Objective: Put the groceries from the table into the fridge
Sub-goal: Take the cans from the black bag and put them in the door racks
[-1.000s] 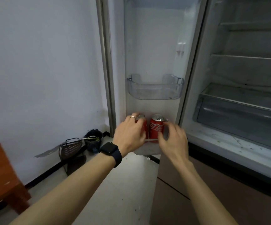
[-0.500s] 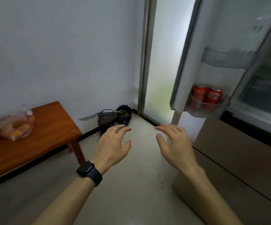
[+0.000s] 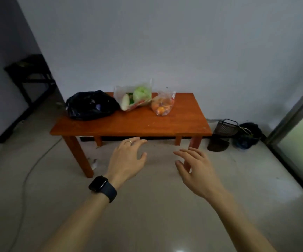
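A low orange-brown wooden table point(image 3: 147, 124) stands against the white wall. On it lie a black plastic bag point(image 3: 90, 105) at the left, a clear bag of green vegetables point(image 3: 135, 96) in the middle and a clear bag of oranges point(image 3: 162, 105) to the right. My left hand point(image 3: 127, 159), with a ring and a black watch, hovers empty with fingers spread in front of the table's near edge. My right hand point(image 3: 195, 168) is also empty and spread, beside it. The fridge is out of view.
A dark mesh basket point(image 3: 225, 127) and a dark bag point(image 3: 247, 137) sit on the floor right of the table. A glass door frame point(image 3: 292, 117) runs along the right edge. A cable point(image 3: 29, 171) trails over the floor at left. A black stand point(image 3: 29, 70) is at far left.
My view has swung left from the fridge door, where two red cans stay in the bottom bin, to the table. Both hands let go of the cans and now hang empty.
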### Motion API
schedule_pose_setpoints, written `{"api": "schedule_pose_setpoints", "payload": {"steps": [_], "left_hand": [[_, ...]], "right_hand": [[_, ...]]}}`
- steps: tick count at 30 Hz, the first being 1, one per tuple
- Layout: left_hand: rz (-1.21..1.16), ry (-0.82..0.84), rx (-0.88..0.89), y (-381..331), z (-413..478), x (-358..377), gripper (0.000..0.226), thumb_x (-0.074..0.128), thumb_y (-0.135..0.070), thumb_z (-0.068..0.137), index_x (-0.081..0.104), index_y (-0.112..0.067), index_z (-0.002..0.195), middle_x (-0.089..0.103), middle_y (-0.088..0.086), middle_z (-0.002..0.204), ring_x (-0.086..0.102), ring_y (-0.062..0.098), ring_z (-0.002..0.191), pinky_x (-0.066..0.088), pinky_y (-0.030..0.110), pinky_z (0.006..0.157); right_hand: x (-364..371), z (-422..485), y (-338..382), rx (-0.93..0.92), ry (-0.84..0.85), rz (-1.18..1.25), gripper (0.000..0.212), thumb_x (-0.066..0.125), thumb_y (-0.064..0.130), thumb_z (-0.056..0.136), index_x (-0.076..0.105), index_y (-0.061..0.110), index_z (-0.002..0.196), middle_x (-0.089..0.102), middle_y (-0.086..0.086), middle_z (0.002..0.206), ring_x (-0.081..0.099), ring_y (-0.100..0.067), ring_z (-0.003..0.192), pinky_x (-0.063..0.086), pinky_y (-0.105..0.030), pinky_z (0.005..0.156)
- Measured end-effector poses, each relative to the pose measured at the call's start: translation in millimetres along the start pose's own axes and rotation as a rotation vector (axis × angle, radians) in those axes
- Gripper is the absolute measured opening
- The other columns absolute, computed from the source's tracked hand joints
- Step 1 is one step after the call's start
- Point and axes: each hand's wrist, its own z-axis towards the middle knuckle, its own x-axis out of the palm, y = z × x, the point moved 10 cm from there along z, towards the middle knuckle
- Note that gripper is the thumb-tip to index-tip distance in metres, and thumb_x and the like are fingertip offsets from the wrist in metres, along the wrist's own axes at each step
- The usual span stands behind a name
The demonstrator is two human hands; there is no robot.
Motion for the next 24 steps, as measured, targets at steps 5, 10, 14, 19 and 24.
{"api": "schedule_pose_setpoints", "payload": {"steps": [5,10,14,19,24], "left_hand": [[0.005,-0.058,-0.155,102.7,-0.6,-35.2,0.049,0.053,-0.043,0.097,0.044,-0.034,0.145,0.042,-0.005,0.151,0.036,0.015,0.140,0.035,0.037,0.114],[0.008,-0.083,-0.215,182.9,30.0,-45.7,0.048,0.056,-0.042,0.096,0.048,-0.033,0.142,0.046,-0.005,0.147,0.041,0.017,0.136,0.040,0.041,0.109],[0.015,-0.086,-0.234,239.7,76.4,-49.2,0.047,0.057,-0.039,0.096,0.049,-0.033,0.141,0.045,-0.004,0.148,0.040,0.017,0.136,0.041,0.041,0.109],[0.024,-0.049,-0.253,308.1,144.9,-57.3,0.047,0.057,-0.035,0.096,0.049,-0.032,0.142,0.044,-0.005,0.148,0.038,0.016,0.137,0.039,0.037,0.110],[0.039,-0.037,-0.264,365.2,206.9,-66.9,0.046,0.053,-0.039,0.097,0.047,-0.033,0.142,0.044,-0.006,0.148,0.038,0.015,0.137,0.037,0.038,0.112]], "right_hand": [[55.8,53.3,71.8,-0.121,0.110,0.030,0.043,0.043,0.049,0.102,0.051,0.038,0.142,0.052,0.015,0.145,0.033,-0.014,0.142,0.033,-0.036,0.115],[106.0,119.6,118.7,-0.188,0.168,0.067,0.042,0.043,0.049,0.102,0.050,0.038,0.142,0.052,0.015,0.144,0.033,-0.013,0.141,0.034,-0.036,0.115],[143.0,180.7,146.1,-0.211,0.162,0.088,0.042,0.044,0.048,0.102,0.051,0.036,0.141,0.053,0.015,0.143,0.034,-0.012,0.140,0.034,-0.033,0.113],[188.7,273.0,181.0,-0.217,0.187,0.152,0.043,0.048,0.046,0.101,0.054,0.031,0.140,0.055,0.013,0.142,0.039,-0.015,0.137,0.039,-0.034,0.110],[221.5,359.2,211.9,-0.223,0.195,0.175,0.041,0.052,0.043,0.099,0.056,0.031,0.138,0.057,0.011,0.139,0.043,-0.017,0.133,0.044,-0.035,0.105]]}}
